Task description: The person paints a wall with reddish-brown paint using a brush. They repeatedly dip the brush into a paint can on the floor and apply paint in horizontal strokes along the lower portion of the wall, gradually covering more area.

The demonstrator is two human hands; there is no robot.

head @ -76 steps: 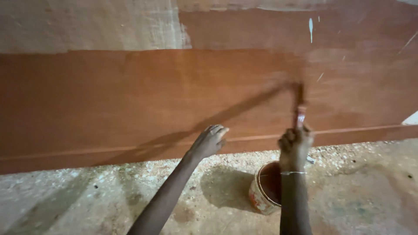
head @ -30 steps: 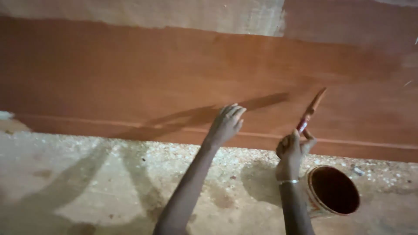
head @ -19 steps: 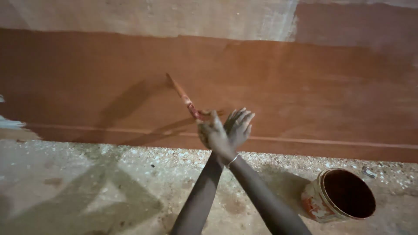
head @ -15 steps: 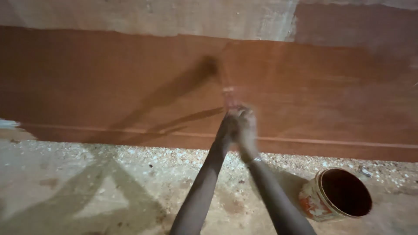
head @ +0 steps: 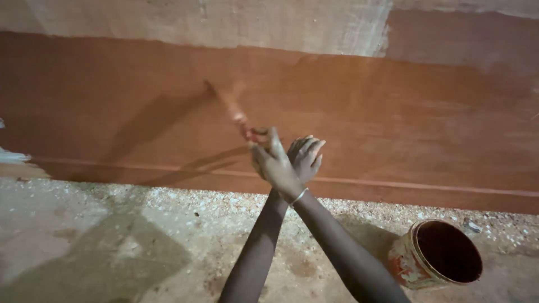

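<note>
Paintbrush (head: 233, 109) first: we see its handle gripped in the clenched fingers of the right hand (head: 270, 163), which crosses over in front of the left arm. The brush slants up and to the left from that fist, its bristle end blurred against the wall (head: 140, 101), so we cannot tell whether the tip touches the surface. A thin metal bangle (head: 299, 197) circles the right wrist. Just behind the right hand, the left hand (head: 306, 157) shows loosely curled, released fingers, grasping nothing, held close to the wall.

Taking the wall as our landmark: its broad middle band is coated in reddish-brown paint, smooth and faintly glossy, with a paler horizontal ridge low down. Above that band, the wall is bare pale plaster, rough and streaked, with an uneven edge where the colour ends. At the foot of the wall lies a concrete floor (head: 112, 241), gritty and speckled with small pale chips.

Below the wall and to the right of the arms stands a round paint bucket (head: 404, 264), tilted on the floor, its outside smeared with dried red and white paint. Its inside looks dark reddish-brown; we cannot tell how much paint it holds.
</note>
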